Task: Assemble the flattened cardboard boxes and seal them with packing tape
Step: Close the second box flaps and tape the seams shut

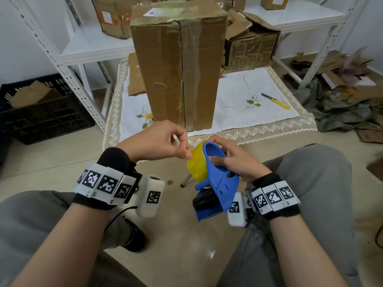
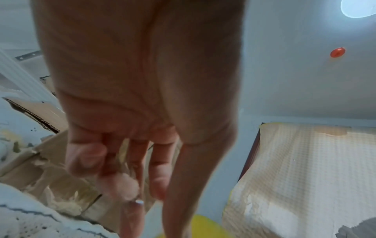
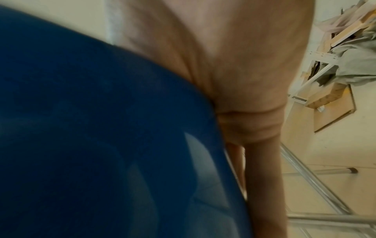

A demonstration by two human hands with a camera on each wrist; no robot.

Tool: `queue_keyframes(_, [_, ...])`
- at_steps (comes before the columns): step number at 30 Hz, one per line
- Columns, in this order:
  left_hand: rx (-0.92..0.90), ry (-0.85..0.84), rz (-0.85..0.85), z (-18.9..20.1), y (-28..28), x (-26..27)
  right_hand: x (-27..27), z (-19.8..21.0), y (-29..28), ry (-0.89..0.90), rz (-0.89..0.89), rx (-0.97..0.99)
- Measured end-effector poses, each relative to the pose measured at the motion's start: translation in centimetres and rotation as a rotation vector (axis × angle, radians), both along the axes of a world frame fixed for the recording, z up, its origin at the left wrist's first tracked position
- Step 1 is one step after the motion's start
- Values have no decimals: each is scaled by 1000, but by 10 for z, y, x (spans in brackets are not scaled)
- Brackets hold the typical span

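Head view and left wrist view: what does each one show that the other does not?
Only the head view shows the right hand gripping the blue tape dispenser, the tall cardboard box standing on the white cloth, and the yellow knife.
Only the left wrist view shows a red ceiling fitting and a ceiling lamp.
Both show the left hand at the yellow tape roll.

We find no text we can read — the printing on the open carton (image 1: 251, 49) (behind the tall box (image 1: 178, 65)) is too blurred.
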State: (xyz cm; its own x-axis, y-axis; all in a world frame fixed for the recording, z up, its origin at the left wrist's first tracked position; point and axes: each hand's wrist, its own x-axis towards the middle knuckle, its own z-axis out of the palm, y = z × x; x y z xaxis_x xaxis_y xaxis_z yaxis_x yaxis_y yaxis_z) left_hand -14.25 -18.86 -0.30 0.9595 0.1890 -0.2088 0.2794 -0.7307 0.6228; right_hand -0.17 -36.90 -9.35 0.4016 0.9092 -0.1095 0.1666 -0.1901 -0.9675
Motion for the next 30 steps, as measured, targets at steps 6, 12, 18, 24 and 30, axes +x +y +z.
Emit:
queue_keyframes(6, [-28, -88, 55, 0, -3, 4, 2, -4, 1, 9, -52, 22])
queue_keyframes(12, [27, -74, -14, 6, -3, 5, -1, -1, 2, 35, -96, -3])
queue_keyframes(18, [176, -101, 38, 12, -8, 7, -2, 1, 3, 77, -176, -2])
queue_keyframes(24, [282, -157, 21, 19, -11, 7, 1, 2, 2, 135, -237, 12])
queue_keyframes(30, [227, -202, 39, 18, -11, 8, 3, 5, 0, 143, -264, -1])
